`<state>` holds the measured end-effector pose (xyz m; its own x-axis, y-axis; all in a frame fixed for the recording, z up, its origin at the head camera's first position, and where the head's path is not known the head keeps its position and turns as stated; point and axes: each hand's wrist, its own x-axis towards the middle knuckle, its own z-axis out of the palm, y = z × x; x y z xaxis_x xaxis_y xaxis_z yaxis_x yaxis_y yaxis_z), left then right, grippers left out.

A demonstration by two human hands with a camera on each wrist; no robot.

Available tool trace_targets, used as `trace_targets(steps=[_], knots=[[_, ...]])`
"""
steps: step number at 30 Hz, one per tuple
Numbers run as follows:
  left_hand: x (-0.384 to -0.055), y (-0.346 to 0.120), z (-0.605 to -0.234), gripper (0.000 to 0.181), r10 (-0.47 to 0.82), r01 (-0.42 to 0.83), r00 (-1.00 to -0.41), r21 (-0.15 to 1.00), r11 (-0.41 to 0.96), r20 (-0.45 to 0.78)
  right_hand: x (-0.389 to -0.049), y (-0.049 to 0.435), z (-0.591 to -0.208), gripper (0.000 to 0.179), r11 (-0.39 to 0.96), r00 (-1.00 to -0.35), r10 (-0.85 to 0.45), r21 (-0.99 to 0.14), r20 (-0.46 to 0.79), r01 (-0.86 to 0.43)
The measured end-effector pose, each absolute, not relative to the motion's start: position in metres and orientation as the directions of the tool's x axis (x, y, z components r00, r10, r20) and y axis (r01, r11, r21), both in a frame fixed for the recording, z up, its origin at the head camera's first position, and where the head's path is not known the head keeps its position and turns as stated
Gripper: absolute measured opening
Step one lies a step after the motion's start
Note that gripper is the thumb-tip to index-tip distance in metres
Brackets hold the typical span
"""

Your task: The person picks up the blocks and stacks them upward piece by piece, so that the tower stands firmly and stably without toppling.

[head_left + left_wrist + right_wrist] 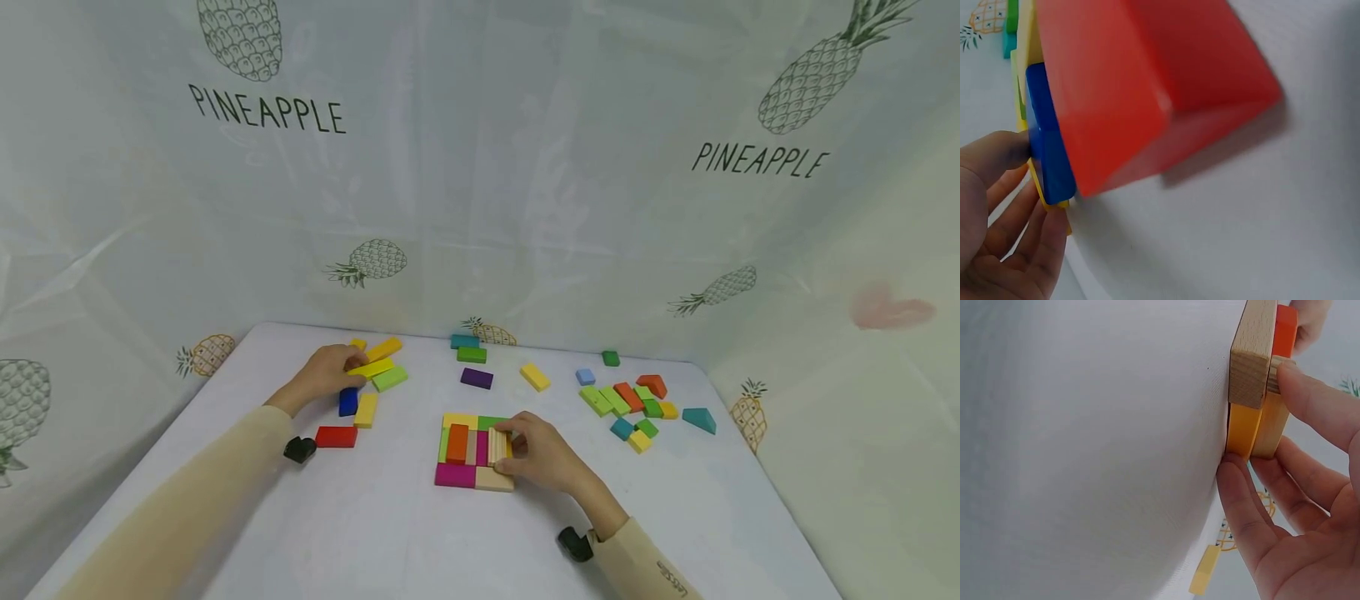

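In the head view my left hand (324, 377) pinches a long yellow block (372, 368) among loose blocks at the left. A blue block (1049, 134) partly hides that grip in the left wrist view. My right hand (546, 454) holds a pale grooved wooden block (497, 447) by its ends, on top of a flat square of coloured blocks. An orange-red block (457, 444) also lies on top there. The square's front side shows a magenta block (455, 475) and a plain wooden block (494, 479). In the right wrist view, one fingertip touches the square's yellow-orange block (1244, 432).
A red block (336, 437) and a yellow block (366, 410) lie near my left hand. Purple (477, 378) and green (472, 355) blocks sit behind the square. Several mixed blocks, including a teal triangle (700, 420), are spread at the right. A printed curtain (480, 208) hangs behind the table.
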<state>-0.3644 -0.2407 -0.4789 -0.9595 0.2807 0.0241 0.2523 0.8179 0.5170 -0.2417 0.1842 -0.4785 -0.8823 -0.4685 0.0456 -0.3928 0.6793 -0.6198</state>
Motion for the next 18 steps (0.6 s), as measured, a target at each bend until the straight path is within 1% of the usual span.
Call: trace_targets(steps=[5, 9, 14, 18], knots=[[-0.365, -0.238, -0.480, 0.033, 0.266, 0.236, -0.964, 0.534, 0.812, 0.020, -0.241, 0.185, -0.478, 0.056, 0.682, -0.883, -0.467, -0.622, 0.033, -0.384], [-0.365, -0.238, -0.480, 0.032, 0.262, 0.241, -0.964, 0.521, 0.819, 0.034, -0.242, 0.186, -0.478, 0.056, 0.680, -0.885, -0.464, -0.628, 0.030, -0.377], [-0.363, -0.244, -0.477, 0.035, 0.279, 0.277, -0.958, 0.482, 0.832, 0.068, -0.243, 0.186, -0.479, 0.055, 0.679, -0.884, -0.467, -0.626, 0.036, -0.384], [-0.358, -0.245, -0.468, 0.038, 0.287, 0.295, -0.953, 0.475, 0.829, 0.091, -0.243, 0.185, -0.478, 0.055, 0.683, -0.887, -0.460, -0.629, 0.024, -0.371]])
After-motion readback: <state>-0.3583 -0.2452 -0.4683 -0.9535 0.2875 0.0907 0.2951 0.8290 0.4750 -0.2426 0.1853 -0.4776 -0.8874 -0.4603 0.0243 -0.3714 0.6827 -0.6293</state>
